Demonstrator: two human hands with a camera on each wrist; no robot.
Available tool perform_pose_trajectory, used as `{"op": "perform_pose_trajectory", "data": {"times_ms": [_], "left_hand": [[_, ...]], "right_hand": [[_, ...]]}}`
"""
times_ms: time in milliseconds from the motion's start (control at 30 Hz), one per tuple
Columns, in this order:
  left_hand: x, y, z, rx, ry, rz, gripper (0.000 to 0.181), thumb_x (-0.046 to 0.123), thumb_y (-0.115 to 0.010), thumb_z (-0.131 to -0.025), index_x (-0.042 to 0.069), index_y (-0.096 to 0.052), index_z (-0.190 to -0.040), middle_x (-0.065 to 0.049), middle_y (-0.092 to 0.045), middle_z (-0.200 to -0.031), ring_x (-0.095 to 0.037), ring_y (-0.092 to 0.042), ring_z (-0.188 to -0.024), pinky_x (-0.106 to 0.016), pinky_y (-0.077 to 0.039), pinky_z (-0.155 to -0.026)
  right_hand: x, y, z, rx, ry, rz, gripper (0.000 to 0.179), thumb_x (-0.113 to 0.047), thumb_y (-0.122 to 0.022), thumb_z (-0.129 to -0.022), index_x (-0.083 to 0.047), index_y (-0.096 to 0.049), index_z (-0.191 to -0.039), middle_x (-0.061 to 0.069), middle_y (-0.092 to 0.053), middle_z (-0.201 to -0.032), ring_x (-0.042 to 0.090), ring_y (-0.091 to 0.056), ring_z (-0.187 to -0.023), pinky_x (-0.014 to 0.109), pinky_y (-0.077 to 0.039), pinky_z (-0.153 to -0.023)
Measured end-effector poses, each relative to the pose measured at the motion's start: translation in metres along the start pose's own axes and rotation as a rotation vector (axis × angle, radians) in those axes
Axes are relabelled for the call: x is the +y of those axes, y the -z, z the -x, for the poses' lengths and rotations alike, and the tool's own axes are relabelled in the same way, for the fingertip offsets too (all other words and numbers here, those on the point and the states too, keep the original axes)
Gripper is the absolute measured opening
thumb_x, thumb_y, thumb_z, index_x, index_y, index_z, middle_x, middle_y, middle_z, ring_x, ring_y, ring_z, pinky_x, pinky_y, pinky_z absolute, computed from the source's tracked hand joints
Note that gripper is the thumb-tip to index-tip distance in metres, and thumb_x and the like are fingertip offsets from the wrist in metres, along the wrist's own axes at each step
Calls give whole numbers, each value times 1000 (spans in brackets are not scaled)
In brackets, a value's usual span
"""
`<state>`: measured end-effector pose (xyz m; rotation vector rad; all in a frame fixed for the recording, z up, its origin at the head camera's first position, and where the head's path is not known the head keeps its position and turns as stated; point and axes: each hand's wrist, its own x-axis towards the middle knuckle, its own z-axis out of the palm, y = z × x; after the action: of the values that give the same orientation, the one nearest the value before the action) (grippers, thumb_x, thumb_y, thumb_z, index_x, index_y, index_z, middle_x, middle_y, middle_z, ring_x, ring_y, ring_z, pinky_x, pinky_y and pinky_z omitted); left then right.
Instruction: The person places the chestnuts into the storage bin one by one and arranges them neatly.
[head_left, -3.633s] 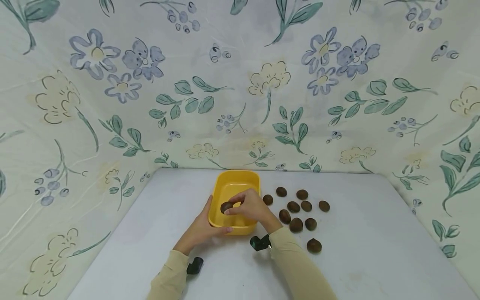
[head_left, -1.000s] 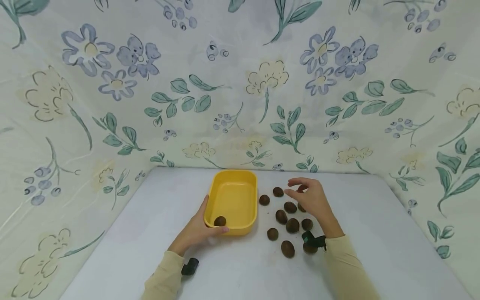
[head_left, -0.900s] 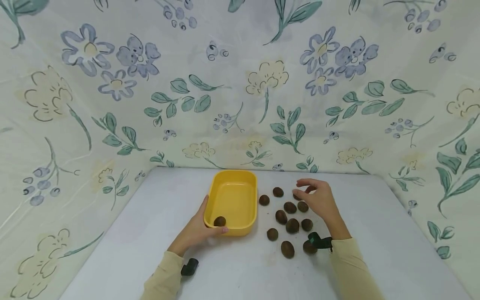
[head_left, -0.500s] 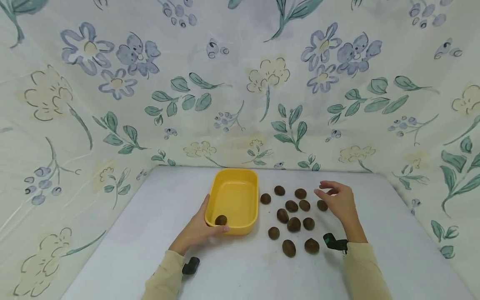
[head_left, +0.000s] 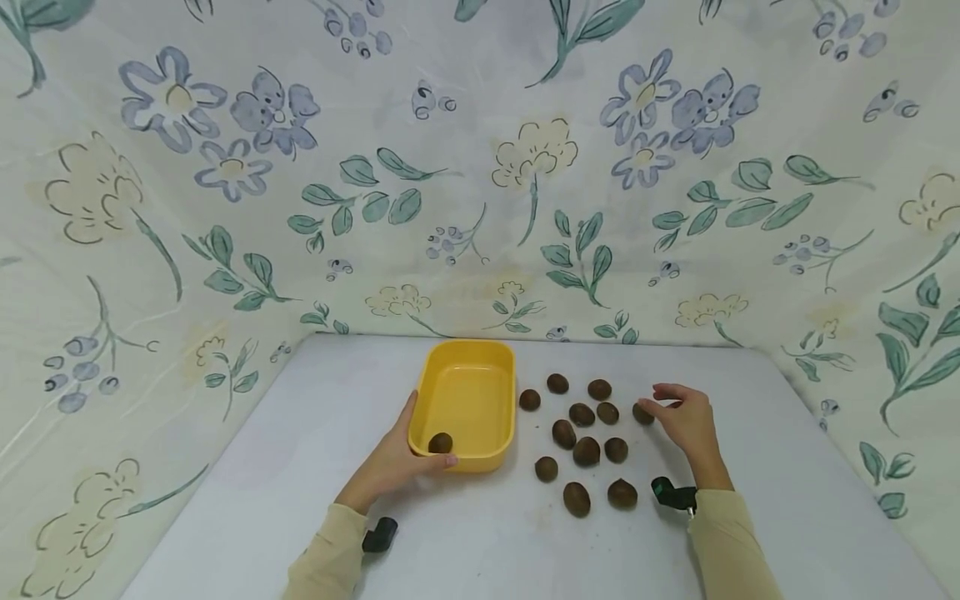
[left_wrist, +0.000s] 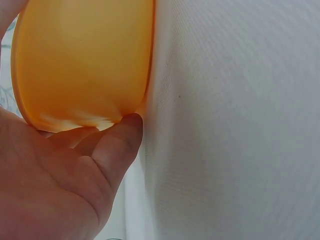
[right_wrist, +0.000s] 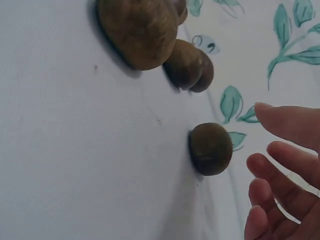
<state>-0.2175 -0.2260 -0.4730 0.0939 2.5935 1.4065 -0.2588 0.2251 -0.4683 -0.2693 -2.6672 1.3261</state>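
Note:
My left hand (head_left: 397,454) grips the near left corner of a yellow plastic container (head_left: 500,450), thumb over the near rim and fingers along the left side. In the left wrist view, its fingers (left_wrist: 117,145) press against the container's wall (left_wrist: 85,65). One chestnut (head_left: 440,442) lies inside, in the near left corner. Over on the right, my right hand (head_left: 688,421) reaches to the outermost chestnut (head_left: 642,413), thumb and forefinger overlapping it in the head view. The right wrist view has this chestnut (right_wrist: 210,149) on the table, with the loosely spread fingers (right_wrist: 280,182) apart from it.
Several more chestnuts, among them a large one (head_left: 587,452) and a pointed one (head_left: 622,494), lie scattered on the white table (head_left: 480,542) between the container and my right hand. A floral cloth (head_left: 480,208) rises behind the table and along both sides.
Earlier my right hand held a chestnut over the container; a chestnut now lies inside. That hand has since moved right across the scattered chestnuts, then down to the outermost one. My left hand keeps its grip.

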Motion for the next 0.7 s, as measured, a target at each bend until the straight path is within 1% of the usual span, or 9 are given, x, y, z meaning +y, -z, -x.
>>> {"op": "perform_pose_trajectory", "data": {"times_ms": [67,167,267,367,500,600,700], "left_hand": [[1,0,1,0,1,-1,136,51,-89,-76,20,7,-167,-13,-14,-175,-40,-25,-159,-66,-25,-125],[2,0,1,-1,2,-4,136,51,-88,-76,19,7,-167,-13,-15,-175,-40,-26,-158,-67,-25,-125],[2,0,1,0,4,-3,136,51,-89,-75,19,7,-167,-14,-15,-175,-40,-27,-158,-66,-26,-125],[2,1,2,-3,0,-7,137,51,-89,-75,18,7,-167,-15,-15,-175,-41,-28,-157,-67,-26,-125],[1,1,2,-3,-1,-14,138,52,-89,-75,18,7,-167,-16,-16,-174,-41,-29,-157,-67,-27,-124],[1,1,1,0,7,-13,138,52,-89,-75,19,7,-167,-15,-16,-175,-41,-28,-157,-67,-27,-124],[1,1,1,-1,9,-7,137,51,-89,-75,19,7,-167,-14,-15,-175,-41,-27,-158,-67,-26,-125]], "right_hand": [[4,-1,-1,-14,-14,5,50,-28,-76,-94,4,-66,-131,26,-68,-130,36,-64,-110,28,-51,-75],[8,-3,-2,-48,-48,17,53,-30,-75,-94,4,-65,-133,26,-66,-133,39,-62,-116,39,-55,-85],[10,-4,-3,-75,-68,30,54,-30,-75,-93,6,-63,-133,28,-64,-135,43,-60,-120,53,-53,-95],[10,-5,-3,-86,-82,37,54,-28,-76,-92,7,-63,-132,30,-63,-135,46,-59,-121,56,-51,-97],[9,-7,-3,-93,-88,40,53,-24,-77,-91,9,-64,-130,32,-64,-134,47,-57,-124,59,-48,-104],[7,-7,-1,-98,-87,41,52,-22,-77,-90,10,-64,-129,33,-64,-132,48,-56,-126,61,-46,-108],[6,-7,0,-106,-96,43,51,-21,-77,-90,10,-64,-129,33,-65,-131,48,-56,-125,61,-45,-109]]}}
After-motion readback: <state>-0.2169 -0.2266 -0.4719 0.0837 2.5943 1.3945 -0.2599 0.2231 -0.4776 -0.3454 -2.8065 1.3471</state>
